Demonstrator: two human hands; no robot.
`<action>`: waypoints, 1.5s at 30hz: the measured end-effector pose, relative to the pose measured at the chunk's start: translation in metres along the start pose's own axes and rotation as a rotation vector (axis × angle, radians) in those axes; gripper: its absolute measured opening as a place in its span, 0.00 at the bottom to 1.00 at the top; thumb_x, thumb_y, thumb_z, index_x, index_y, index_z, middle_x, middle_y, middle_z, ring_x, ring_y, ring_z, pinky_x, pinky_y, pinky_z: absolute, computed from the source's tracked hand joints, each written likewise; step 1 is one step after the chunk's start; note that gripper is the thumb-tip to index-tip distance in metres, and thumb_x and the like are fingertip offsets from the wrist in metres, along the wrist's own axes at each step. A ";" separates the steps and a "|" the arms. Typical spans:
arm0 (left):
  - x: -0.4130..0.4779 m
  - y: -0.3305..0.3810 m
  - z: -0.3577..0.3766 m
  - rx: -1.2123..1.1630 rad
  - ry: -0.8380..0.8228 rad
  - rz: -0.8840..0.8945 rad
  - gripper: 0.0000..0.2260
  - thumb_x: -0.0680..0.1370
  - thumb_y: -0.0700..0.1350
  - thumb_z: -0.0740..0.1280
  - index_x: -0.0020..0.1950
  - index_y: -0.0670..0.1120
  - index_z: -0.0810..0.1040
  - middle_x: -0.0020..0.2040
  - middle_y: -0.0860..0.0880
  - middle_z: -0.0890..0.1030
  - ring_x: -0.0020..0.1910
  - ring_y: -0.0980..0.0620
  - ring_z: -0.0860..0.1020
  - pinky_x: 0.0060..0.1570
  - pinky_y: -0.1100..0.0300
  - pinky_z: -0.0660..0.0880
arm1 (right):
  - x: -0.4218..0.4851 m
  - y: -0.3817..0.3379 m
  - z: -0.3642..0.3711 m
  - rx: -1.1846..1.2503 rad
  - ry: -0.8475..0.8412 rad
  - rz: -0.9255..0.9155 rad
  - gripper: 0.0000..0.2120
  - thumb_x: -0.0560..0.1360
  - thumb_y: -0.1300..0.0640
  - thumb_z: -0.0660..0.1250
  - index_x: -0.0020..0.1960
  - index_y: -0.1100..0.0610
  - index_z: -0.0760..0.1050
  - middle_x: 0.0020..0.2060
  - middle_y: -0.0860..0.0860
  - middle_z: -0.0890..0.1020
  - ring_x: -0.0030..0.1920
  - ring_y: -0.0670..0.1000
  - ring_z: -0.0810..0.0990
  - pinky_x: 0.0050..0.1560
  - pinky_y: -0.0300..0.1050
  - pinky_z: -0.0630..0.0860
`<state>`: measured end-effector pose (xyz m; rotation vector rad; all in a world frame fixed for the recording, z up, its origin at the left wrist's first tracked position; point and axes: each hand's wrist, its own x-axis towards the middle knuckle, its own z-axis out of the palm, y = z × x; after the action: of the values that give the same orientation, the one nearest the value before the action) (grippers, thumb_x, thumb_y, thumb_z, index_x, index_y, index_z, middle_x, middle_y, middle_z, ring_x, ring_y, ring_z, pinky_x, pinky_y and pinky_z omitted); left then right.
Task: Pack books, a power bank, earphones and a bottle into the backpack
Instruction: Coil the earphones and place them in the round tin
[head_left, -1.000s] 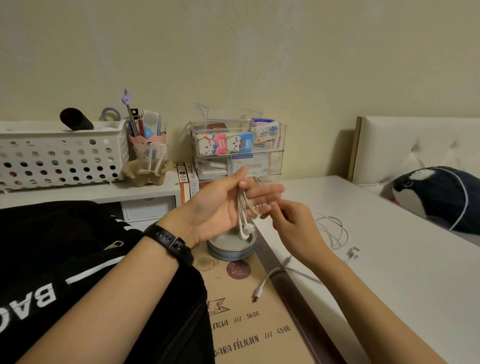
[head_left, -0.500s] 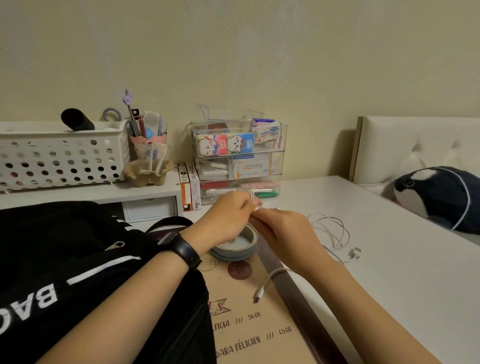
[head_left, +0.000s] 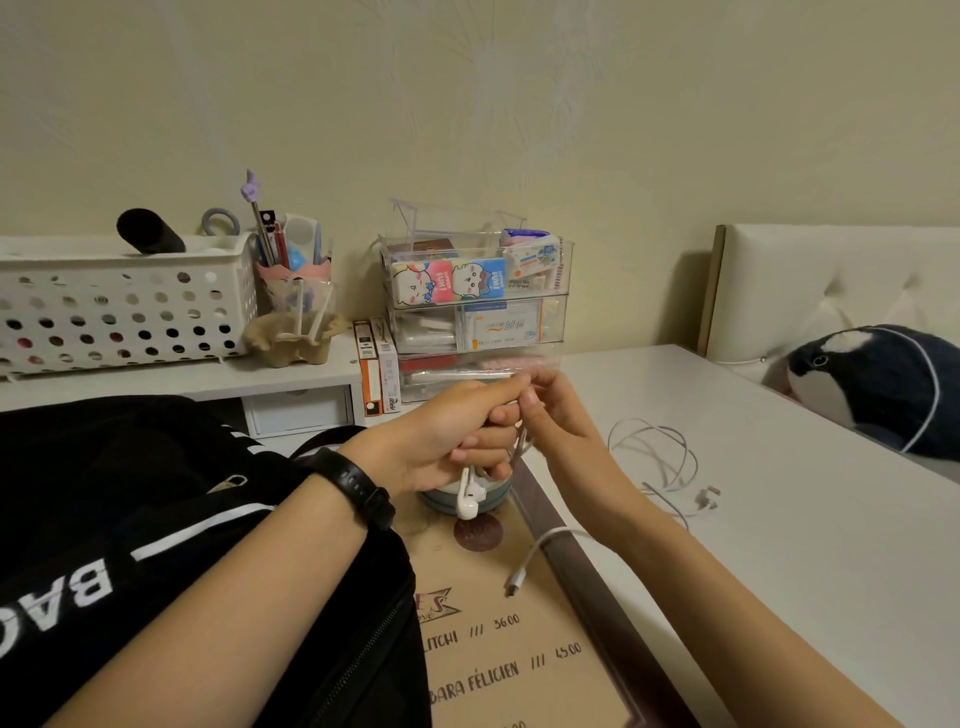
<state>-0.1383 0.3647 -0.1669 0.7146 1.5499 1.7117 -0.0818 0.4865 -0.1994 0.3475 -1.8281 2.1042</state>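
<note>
Evidently the earphones (head_left: 466, 501) are gripped by the curled left hand (head_left: 441, 431) and pinched by the right hand (head_left: 563, 434) — beside the backpack (head_left: 130, 483), not yet packed; the rest is unseen.

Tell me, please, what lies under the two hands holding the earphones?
A round blue-grey tin sits below the left hand and right hand, with one earbud of the earphones dangling before it. The hands cover its top, so its contents cannot be seen.
</note>
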 end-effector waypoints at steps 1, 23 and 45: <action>0.000 0.000 0.000 -0.029 0.000 0.001 0.24 0.81 0.54 0.55 0.26 0.48 0.66 0.16 0.53 0.60 0.14 0.58 0.59 0.24 0.64 0.70 | -0.001 -0.001 0.001 0.051 -0.069 0.055 0.13 0.82 0.58 0.53 0.62 0.61 0.68 0.45 0.53 0.80 0.44 0.45 0.81 0.44 0.37 0.78; 0.007 0.000 -0.012 -0.402 0.148 0.028 0.23 0.81 0.47 0.55 0.24 0.51 0.65 0.16 0.55 0.60 0.14 0.59 0.55 0.16 0.67 0.48 | 0.004 -0.002 -0.033 -0.953 -0.401 0.220 0.23 0.72 0.36 0.61 0.50 0.56 0.74 0.43 0.52 0.80 0.42 0.50 0.78 0.46 0.49 0.78; 0.010 -0.010 -0.007 0.024 0.104 -0.279 0.13 0.83 0.45 0.54 0.46 0.39 0.73 0.32 0.45 0.81 0.19 0.59 0.61 0.16 0.71 0.54 | 0.010 -0.004 -0.037 -0.663 -0.111 -0.168 0.12 0.79 0.57 0.59 0.43 0.64 0.74 0.33 0.56 0.76 0.35 0.45 0.72 0.39 0.41 0.69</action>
<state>-0.1489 0.3687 -0.1779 0.4034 1.6577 1.5446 -0.0880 0.5246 -0.1974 0.4259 -2.3292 1.2874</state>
